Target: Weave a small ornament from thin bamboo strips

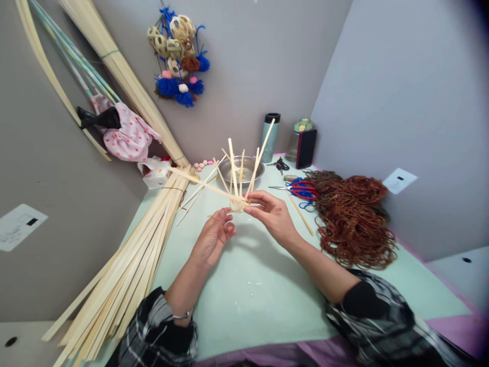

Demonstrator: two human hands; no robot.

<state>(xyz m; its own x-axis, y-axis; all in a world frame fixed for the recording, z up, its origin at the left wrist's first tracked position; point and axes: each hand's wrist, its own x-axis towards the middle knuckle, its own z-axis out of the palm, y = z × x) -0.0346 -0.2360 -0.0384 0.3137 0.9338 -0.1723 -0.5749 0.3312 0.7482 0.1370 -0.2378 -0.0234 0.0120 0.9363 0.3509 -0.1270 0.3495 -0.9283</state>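
A small woven bamboo piece (pixel 237 205) is held up over the table, with several thin strips fanning upward from it. One long bamboo strip (pixel 202 183) slants from the weave out to the upper left. My right hand (pixel 273 214) pinches the weave's right side between thumb and fingers. At its lower left, my left hand (pixel 214 237) is closed at thumb and forefinger on a thin strip end, its other fingers curled. Behind the weave stands a metal bowl (pixel 256 176), partly hidden by the upright strips.
A bundle of flat bamboo strips (pixel 130 265) lies at left. On the right are brown cord (pixel 355 224), red-handled scissors (pixel 305 189), keys (pixel 281 164) and a loose stick (pixel 301 214). A tumbler (pixel 269 140), a green-lidded bottle (pixel 294 142) and a phone (pixel 306 149) stand behind.
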